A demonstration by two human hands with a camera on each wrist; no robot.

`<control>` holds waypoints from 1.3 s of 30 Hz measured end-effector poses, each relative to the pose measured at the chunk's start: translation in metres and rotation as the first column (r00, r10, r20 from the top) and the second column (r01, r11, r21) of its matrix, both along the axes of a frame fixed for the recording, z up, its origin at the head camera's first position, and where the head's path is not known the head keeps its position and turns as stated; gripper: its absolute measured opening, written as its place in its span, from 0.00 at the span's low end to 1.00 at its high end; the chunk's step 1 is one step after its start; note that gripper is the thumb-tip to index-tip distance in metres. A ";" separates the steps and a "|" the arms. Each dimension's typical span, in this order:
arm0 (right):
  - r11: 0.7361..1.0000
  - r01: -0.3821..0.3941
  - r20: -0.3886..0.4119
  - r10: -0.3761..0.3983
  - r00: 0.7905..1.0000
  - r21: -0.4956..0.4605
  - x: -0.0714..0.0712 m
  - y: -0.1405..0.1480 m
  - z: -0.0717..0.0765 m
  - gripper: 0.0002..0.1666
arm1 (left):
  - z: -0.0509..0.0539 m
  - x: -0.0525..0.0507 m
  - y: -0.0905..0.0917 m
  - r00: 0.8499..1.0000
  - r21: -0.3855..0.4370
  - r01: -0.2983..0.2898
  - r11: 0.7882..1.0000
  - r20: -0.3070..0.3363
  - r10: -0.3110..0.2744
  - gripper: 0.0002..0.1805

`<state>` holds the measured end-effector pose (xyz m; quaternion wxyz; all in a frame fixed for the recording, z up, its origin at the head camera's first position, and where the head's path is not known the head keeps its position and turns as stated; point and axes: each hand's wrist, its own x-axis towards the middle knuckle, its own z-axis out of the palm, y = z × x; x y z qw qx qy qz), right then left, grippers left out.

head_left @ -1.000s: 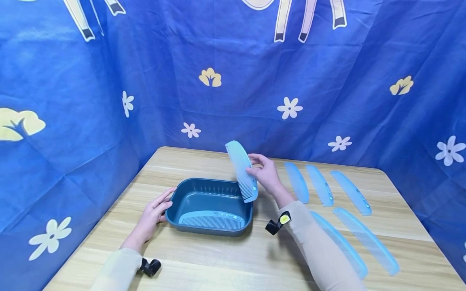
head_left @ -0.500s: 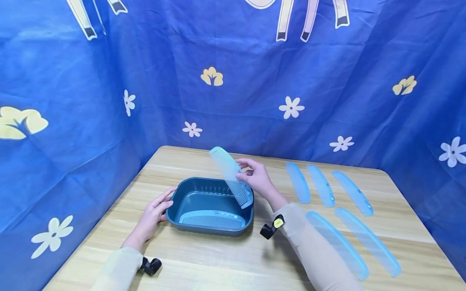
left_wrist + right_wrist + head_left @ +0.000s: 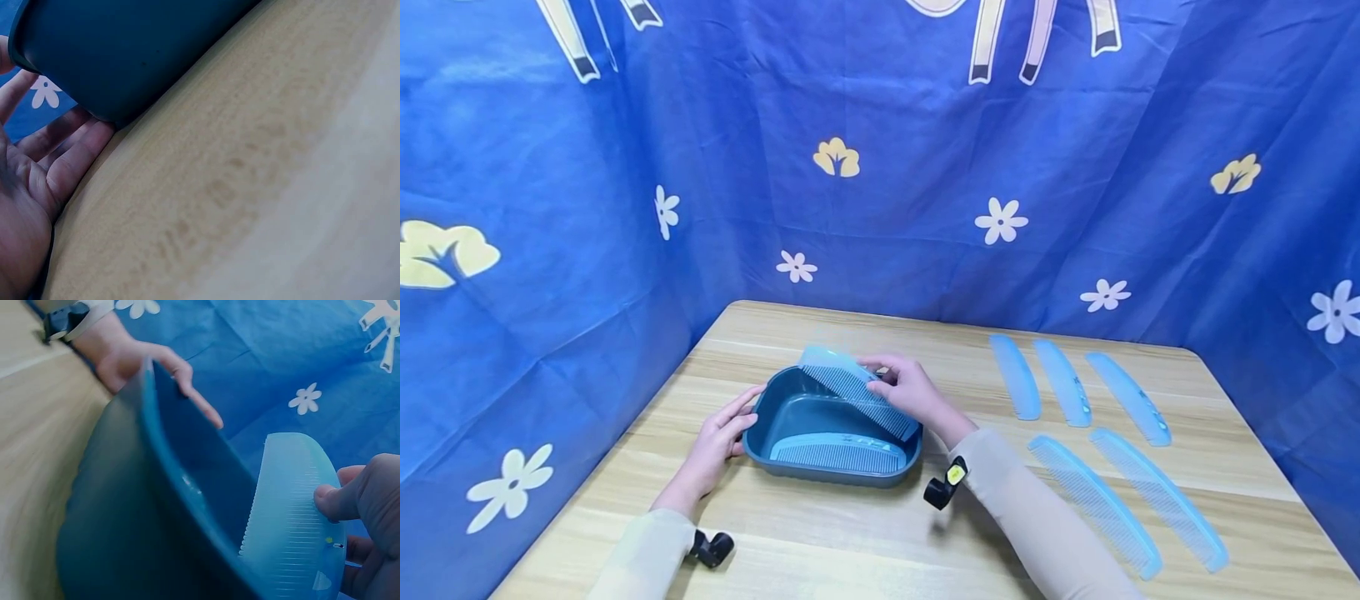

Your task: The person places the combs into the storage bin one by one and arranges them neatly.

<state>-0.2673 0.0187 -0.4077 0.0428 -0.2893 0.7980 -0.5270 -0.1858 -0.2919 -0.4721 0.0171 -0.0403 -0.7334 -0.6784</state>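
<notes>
One comb [image 3: 838,454] lying in the blue tub [image 3: 801,412]. Right hand [image 3: 910,393] is pinching another comb [image 3: 850,385], tilted over the tub's back side. Left hand [image 3: 711,446] just touches its left end, fingers loose.

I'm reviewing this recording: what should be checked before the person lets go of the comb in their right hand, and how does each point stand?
1. Grip: ok; the right hand pinches the held comb.
2. Basin steadied: ok; the left hand touches one end of the dark teal basin.
3. Room inside: ok; bare floor shows behind the comb already inside.
4. Held comb wholly inside: not ok; it tilts, its raised end jutting past the far side in the head view.
5. Held comb touching the basin: cannot tell.
</notes>
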 end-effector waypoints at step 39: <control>0.848 0.005 -0.288 0.174 0.942 0.530 0.006 -0.007 -0.024 0.21 | -0.004 0.002 0.002 1.000 0.022 -0.006 1.000 -0.005 0.006 0.27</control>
